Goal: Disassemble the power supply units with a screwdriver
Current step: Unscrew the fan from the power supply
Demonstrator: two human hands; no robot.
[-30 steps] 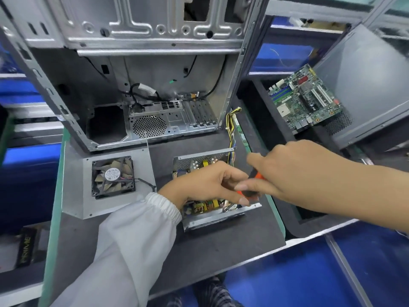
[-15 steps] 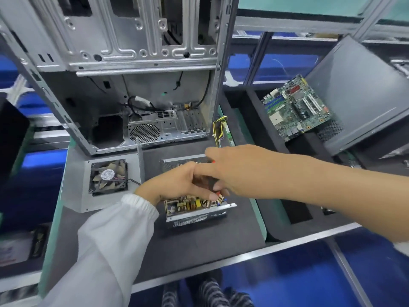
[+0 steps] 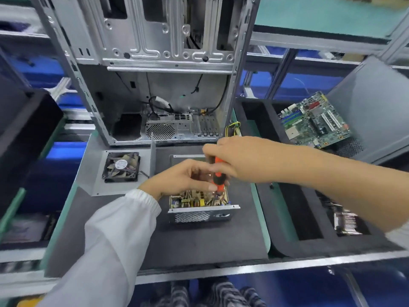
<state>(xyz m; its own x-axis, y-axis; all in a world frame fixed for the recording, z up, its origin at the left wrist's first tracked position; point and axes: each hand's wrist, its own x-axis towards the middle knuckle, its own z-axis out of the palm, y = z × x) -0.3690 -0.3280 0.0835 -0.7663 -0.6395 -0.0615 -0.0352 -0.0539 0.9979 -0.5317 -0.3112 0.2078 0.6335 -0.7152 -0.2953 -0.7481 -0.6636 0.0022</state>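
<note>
One open power supply unit [image 3: 199,207] sits on the near mat [image 3: 199,244]. The right hand [image 3: 239,160] grips one orange screwdriver [image 3: 218,173] above it. The left hand [image 3: 181,178] curls beside it, pinching the tool's lower end. One fan [image 3: 121,166] lies left.

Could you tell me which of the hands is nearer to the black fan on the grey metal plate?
Left. The left hand is just right of the fan; the right hand is farther right, gripping the screwdriver.

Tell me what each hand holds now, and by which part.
The right hand grips the screwdriver by its orange and black handle. The left hand rests on the open power supply unit; whether its fingers pinch something cannot be told.
</note>
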